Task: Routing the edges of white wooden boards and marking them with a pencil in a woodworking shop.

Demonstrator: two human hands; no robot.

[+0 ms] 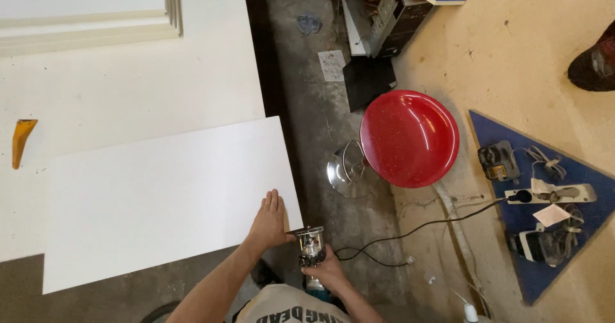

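Right hand (327,270) had a closed grip on the trim router (311,245), set against the white panel's (160,201) near corner. Left hand (270,222) lay flat and open on that panel. Beyond stood the red stool (410,137).

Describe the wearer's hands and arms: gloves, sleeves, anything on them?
Both bare. The left hand and right hand have no gloves, and no rings or watch can be made out. Forearms are uncovered as far as visible, with no sleeves in view. A light-coloured shirt with dark lettering shows below.
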